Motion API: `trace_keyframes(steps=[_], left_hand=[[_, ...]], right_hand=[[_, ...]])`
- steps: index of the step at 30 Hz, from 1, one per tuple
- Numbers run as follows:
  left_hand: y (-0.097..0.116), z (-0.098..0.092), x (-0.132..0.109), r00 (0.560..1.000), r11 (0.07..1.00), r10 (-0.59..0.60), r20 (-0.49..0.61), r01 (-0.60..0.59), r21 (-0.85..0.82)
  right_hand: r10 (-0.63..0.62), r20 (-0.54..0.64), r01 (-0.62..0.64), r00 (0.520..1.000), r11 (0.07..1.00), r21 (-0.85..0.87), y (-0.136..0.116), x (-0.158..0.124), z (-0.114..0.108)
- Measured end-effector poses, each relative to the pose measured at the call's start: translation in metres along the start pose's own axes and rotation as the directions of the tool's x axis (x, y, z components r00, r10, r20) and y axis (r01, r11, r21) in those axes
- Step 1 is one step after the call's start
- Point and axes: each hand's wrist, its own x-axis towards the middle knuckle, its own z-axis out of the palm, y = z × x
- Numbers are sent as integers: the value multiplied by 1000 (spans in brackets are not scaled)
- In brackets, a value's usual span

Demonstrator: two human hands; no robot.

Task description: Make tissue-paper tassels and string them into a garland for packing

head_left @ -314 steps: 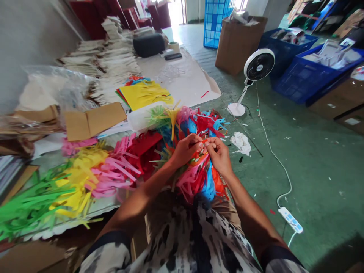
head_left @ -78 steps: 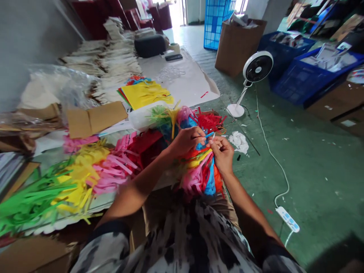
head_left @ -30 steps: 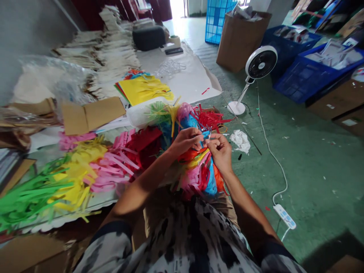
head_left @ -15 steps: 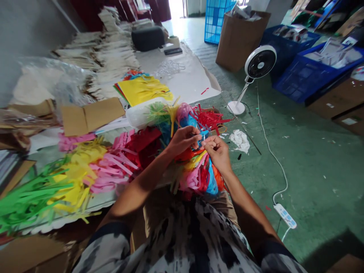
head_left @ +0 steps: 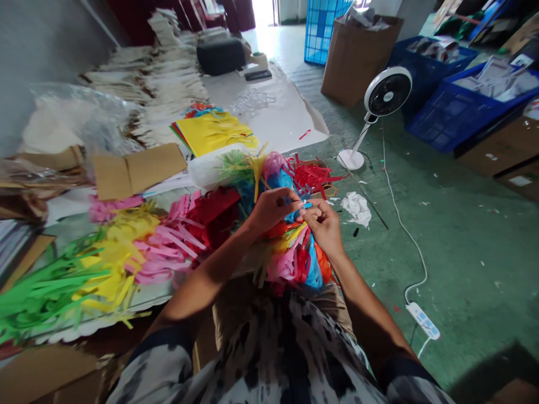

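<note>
My left hand [head_left: 273,210] and my right hand [head_left: 325,227] meet in the middle, fingertips pinched close together. Between them is a small blue strip [head_left: 310,205] with a white bit at its upper edge; both hands grip it. Just below hangs a bundle of multicoloured tissue-like strips [head_left: 290,261] in yellow, pink, red, blue and orange, over my lap. Behind the hands lie a red heap of strips [head_left: 314,174] and a pink bunch [head_left: 274,163]. To the left are fringed strips in red [head_left: 214,210], pink [head_left: 162,255], yellow [head_left: 126,233] and green [head_left: 46,289].
Yellow fringed sheets [head_left: 217,133] lie beyond, beside an opened cardboard piece [head_left: 138,168]. A white standing fan [head_left: 387,94] is on the green floor, with a power strip [head_left: 422,321] and cord. Blue crates [head_left: 442,112] and a cardboard box [head_left: 357,62] stand at the back right.
The fingers have shifted slightly around the blue strip, which now sits flatter and nearer my right fingertips. Both hands stay in nearly the same place.
</note>
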Motion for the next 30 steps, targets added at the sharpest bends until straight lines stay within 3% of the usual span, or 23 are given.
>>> trace_keyframes(steps=[4,10,12,17,20,25,30], left_hand=[[2,4,2,995,990,-85,48,90,-106],[10,7,2,994,988,-89,56,95,-125],[15,8,0,997,996,-68,34,70,-58],[25,12,-7,1000,946,14,23,-21,323],[25,14,-12,1000,929,18,21,-25,369],[17,9,-30,983,848,-48,180,-55,528],[21,-13,-40,960,777,-102,261,-87,624]], right_hand=[[13,7,-13,1000,1000,13,1,0,0],[24,32,-25,999,999,22,-3,-2,-1],[4,39,-4,999,1000,-3,-6,-3,-2],[-78,8,79,997,991,-111,-4,0,-3],[-112,-45,105,993,985,-135,-1,1,-4],[-136,-100,124,986,986,-113,-1,-3,-9],[-98,-101,94,990,995,-45,0,-7,-12]])
